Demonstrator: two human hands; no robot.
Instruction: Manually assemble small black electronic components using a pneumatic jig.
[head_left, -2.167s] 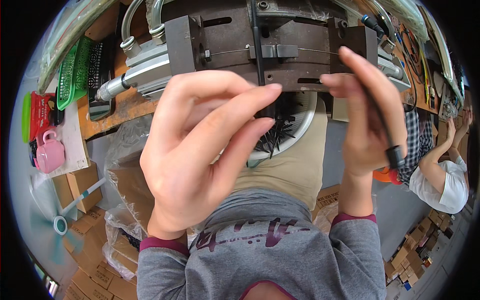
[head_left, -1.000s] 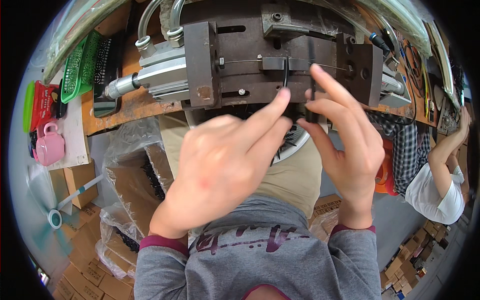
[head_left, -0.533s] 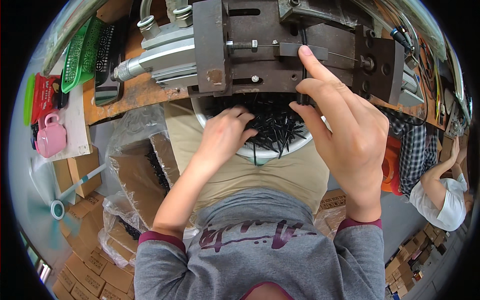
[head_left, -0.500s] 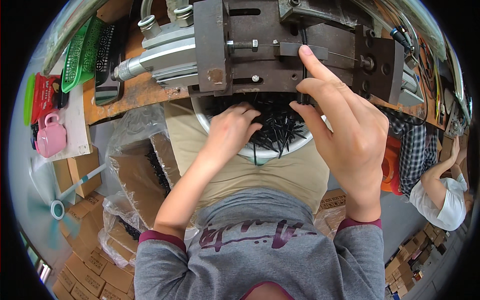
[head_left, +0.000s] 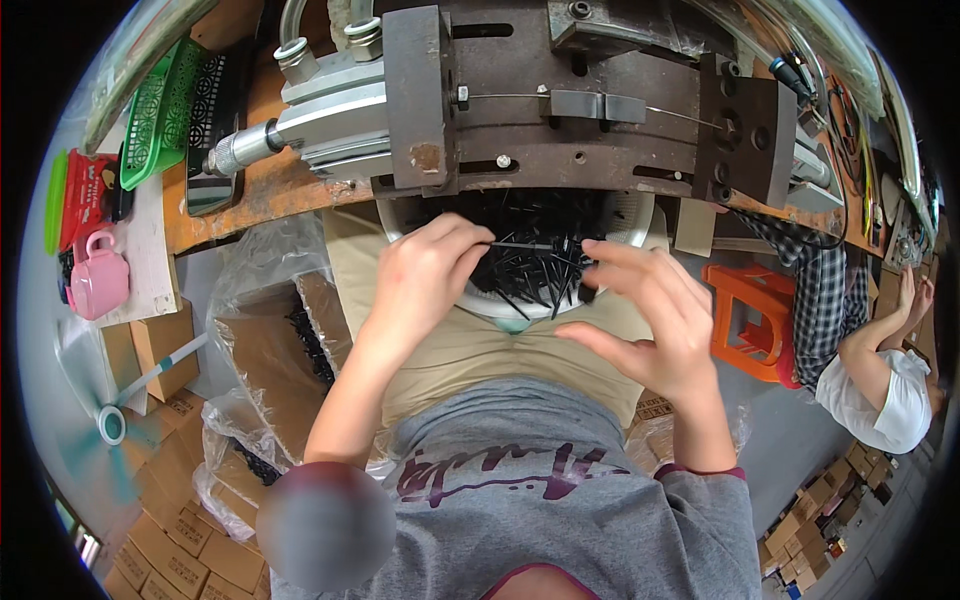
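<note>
My left hand (head_left: 425,275) is over the left side of a white basin (head_left: 645,215), thumb and fingertips pinched on one end of a thin dark rod (head_left: 525,245). The rod points right, roughly level, above a heap of slim black rod-like parts (head_left: 535,275) in the basin. At the basin's right side my right hand (head_left: 650,315) is open, thumb well apart from the fingers, its fingertips close to the rod's far end. Beyond the basin is a metal fixture (head_left: 510,140) with two small grey blocks (head_left: 577,104) in line with a thin wire. Neither hand touches it.
A silver cylinder (head_left: 335,115) with hoses is on the fixture's left. Green baskets (head_left: 160,115) and a pink mug (head_left: 100,275) lie far left. An open carton (head_left: 270,370) stands left of my legs, an orange stool (head_left: 745,320) right. Another person (head_left: 880,390) sits far right.
My right hand has come down from the fixture, opening, and the black part it held there is gone from the fixture. My left hand has lifted slightly with a thin rod in its fingertips.
</note>
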